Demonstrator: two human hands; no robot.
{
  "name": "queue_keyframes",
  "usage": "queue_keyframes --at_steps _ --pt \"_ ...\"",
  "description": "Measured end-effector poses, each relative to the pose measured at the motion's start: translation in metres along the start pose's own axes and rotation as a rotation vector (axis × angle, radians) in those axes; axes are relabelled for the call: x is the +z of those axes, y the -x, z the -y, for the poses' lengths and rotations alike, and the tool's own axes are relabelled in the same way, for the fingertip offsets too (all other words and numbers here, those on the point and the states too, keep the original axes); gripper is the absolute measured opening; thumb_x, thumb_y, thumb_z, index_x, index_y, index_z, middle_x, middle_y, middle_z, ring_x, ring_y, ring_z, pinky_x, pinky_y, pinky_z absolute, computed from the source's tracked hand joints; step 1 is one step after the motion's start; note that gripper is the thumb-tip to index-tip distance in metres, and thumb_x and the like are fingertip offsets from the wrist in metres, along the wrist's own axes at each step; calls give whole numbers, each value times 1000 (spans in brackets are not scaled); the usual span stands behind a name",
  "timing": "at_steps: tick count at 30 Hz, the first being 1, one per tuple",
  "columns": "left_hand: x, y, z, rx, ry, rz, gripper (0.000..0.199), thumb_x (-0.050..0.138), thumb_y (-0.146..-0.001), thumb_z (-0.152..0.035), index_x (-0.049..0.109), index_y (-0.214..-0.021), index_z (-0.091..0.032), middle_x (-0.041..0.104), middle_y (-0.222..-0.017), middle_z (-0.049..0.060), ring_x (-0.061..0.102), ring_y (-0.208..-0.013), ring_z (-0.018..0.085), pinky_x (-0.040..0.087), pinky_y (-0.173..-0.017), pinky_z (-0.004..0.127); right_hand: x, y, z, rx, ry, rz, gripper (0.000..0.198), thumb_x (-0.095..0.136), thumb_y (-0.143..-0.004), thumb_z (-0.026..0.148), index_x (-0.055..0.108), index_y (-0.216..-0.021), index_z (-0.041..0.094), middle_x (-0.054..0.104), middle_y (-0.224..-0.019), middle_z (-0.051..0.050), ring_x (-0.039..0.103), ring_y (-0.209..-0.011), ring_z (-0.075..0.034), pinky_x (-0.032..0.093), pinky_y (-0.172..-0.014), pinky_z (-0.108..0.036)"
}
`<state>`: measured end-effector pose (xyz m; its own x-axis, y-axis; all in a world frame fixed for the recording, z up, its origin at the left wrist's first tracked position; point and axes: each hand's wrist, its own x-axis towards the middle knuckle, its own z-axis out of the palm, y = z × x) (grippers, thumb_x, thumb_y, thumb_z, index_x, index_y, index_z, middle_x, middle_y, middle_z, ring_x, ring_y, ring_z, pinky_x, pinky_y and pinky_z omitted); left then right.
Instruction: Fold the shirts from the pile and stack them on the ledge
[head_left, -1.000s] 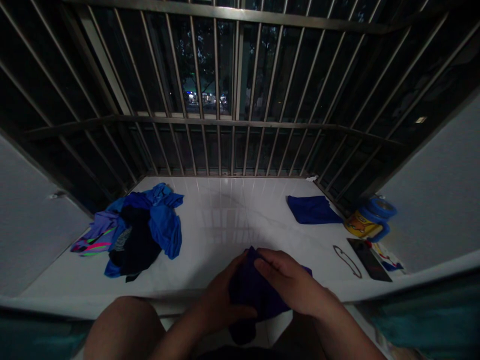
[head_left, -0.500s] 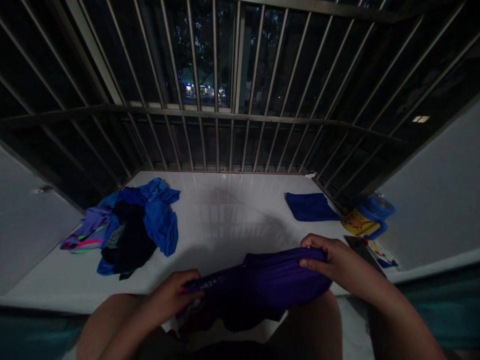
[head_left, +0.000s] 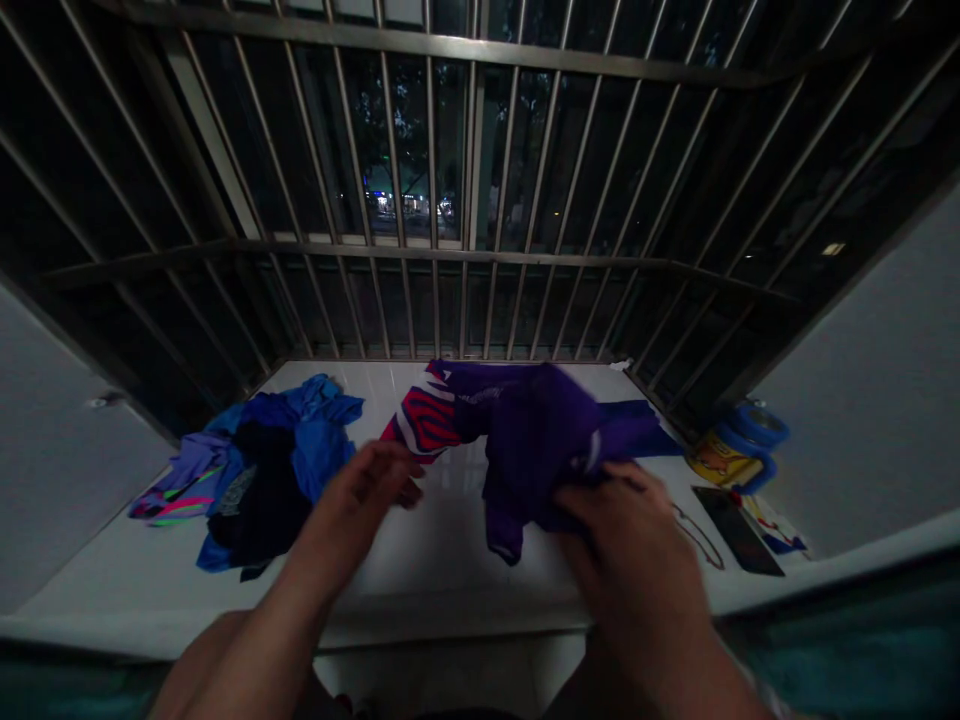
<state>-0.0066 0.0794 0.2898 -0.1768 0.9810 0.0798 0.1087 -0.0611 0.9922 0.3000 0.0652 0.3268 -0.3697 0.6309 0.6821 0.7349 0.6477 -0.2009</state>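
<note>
A purple shirt with a red-and-white patterned end lies loosely across the white ledge, partly bunched and blurred by motion. My left hand is beside the patterned end, its fingers loosely curved and apart, with no cloth visibly gripped. On the near right side of the shirt, my right hand has its fingers closed over the fabric; the thumb side is partly hidden. Behind the shirt at the right lies a folded blue cloth, partly covered by purple fabric.
A heap of blue and black clothes sits on the left of the ledge. At the right are a blue-and-yellow container, a dark flat piece and a thin cord. Metal bars enclose the window behind.
The purple shirt has moved from over my lap forward onto the ledge, its patterned end now showing. Both hands have moved forward; my left hand has let go of its end.
</note>
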Motion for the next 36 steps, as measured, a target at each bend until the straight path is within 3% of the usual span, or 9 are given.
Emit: queue_keyframes --at_steps 2,4,9,12,15,21,26,30,36 --pt "30 25 41 -188 353 180 75 66 -88 -83 70 -135 -25 80 -129 15 78 -107 33 64 -90 47 47 28 28 -101 -22 260 20 62 -108 25 76 -117 35 74 -82 1 68 -84 -23 29 -131 -63" --pt "52 44 82 -408 473 210 77 76 -81 -82 75 -129 -21 82 -127 17 79 -114 36 64 -98 50 93 55 46 -176 -73 525 17 64 -107 19 77 -107 31 74 -84 1 70 -92 -24 19 -135 -67" --pt "56 69 160 -703 561 165 70 93 -77 -61 77 -128 -17 85 -123 18 81 -120 37 61 -110 51 138 96 36 -272 -434 939 25 77 -101 36 77 -125 29 81 -121 -1 72 -117 -23 46 -120 -41" --pt "40 77 192 -703 498 76 76 97 -71 -59 77 -130 -17 85 -124 19 80 -121 39 63 -109 52 141 84 3 -125 -545 909 21 68 -107 32 78 -126 28 81 -121 -2 74 -113 -20 53 -102 -29" --pt "22 80 213 -711 293 -25 79 94 -68 -66 77 -127 -17 86 -121 18 81 -120 41 64 -107 52 162 50 -31 53 -370 776 24 58 -111 24 79 -121 23 81 -118 -7 74 -113 -22 53 -102 -32" --pt "-11 80 225 -468 -164 85 66 64 -82 -80 82 -108 -22 87 -120 12 76 -129 39 59 -116 49 254 -9 -60 11 -127 828 40 61 -108 22 69 -147 21 73 -146 -15 65 -138 -29 47 -119 -42" --pt "-37 96 229 -365 -430 -166 57 46 -94 -70 75 -110 -23 86 -111 12 82 -108 35 64 -99 47 298 -19 -56 58 -93 862 50 72 -102 28 67 -150 17 68 -153 -20 61 -143 -36 44 -122 -49" --pt "-41 115 239 -354 -524 -316 53 55 -95 -68 69 -122 -25 85 -102 9 83 -88 33 66 -80 42 298 -15 -55 119 -98 883 30 65 -106 29 77 -132 20 80 -128 -16 72 -125 -34 49 -111 -46" --pt "-4 110 251 -103 -628 -249 58 75 -83 -57 72 -127 -19 78 -126 17 76 -119 39 62 -105 55 250 -7 -48 180 -212 823 25 56 -113 31 75 -124 21 82 -114 -8 76 -103 -21 50 -88 -28"
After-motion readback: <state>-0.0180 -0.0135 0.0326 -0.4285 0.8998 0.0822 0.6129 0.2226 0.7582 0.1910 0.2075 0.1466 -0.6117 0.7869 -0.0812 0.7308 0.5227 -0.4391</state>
